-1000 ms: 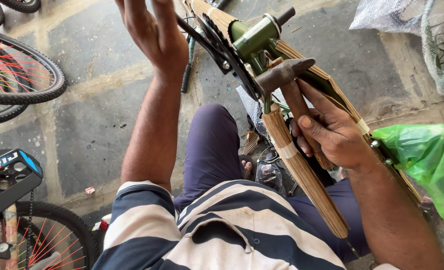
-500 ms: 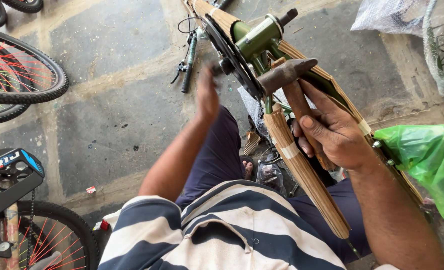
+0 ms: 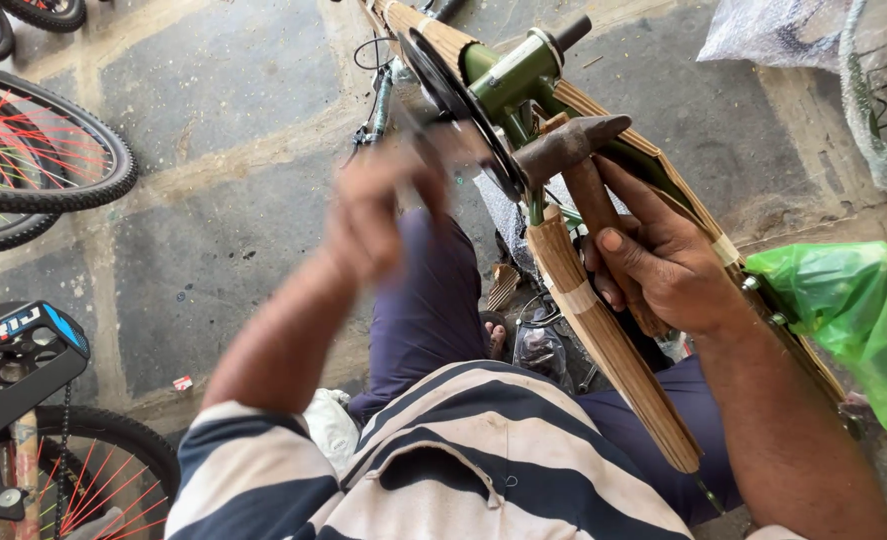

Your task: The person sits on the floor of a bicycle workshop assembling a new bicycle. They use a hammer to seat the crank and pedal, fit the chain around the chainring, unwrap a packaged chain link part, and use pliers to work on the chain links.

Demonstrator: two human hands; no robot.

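A spoked bicycle wheel (image 3: 33, 150) with red and orange spokes stood at the left on the paved stone floor (image 3: 213, 110). Below it a second wheel (image 3: 83, 470) sat behind a black, blue and red guard (image 3: 13, 370). A green plastic bag (image 3: 853, 320) lay at the right, clear wrapping (image 3: 763, 35) above it.

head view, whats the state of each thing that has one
Right hand: closed around the wooden-handled steel hammer, head up.
Left hand: raised, blurred, grip unclear.
Green bicycle frame: tubes wrapped in brown cardboard.
Black chainring: mounted on frame.
Green plastic bag: crumpled.
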